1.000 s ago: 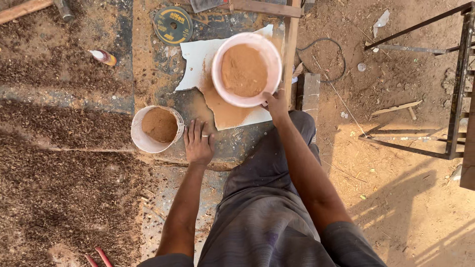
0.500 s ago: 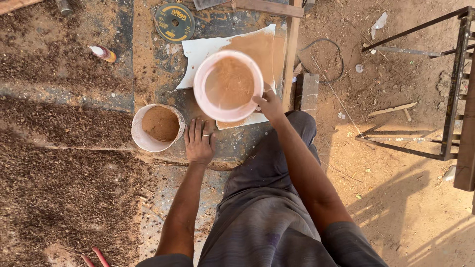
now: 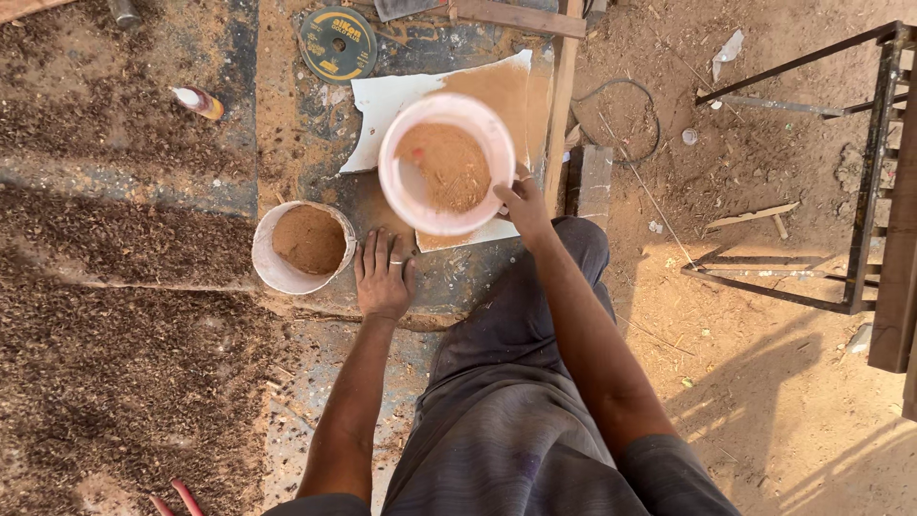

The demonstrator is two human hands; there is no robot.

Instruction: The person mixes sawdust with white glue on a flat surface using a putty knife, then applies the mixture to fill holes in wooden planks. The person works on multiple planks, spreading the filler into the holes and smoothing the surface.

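Just above the frame's centre, the right hand (image 3: 521,203) clamps the right rim of a pink bowl (image 3: 413,183) holding tan sawdust, the bowl tilted over a white sheet (image 3: 382,105) dusted with the same powder. The left hand (image 3: 383,275) lies flat, fingers spread and gripping nothing, on the worn board (image 3: 306,134) just below the bowl. Beside its left edge stands a white cup (image 3: 270,270) of sawdust. A cutting disc (image 3: 337,43) lies near the top, a small bottle (image 3: 198,100) at upper left. Wood shavings cover the left ground; a metal frame (image 3: 864,172) stands on sandy earth at right.
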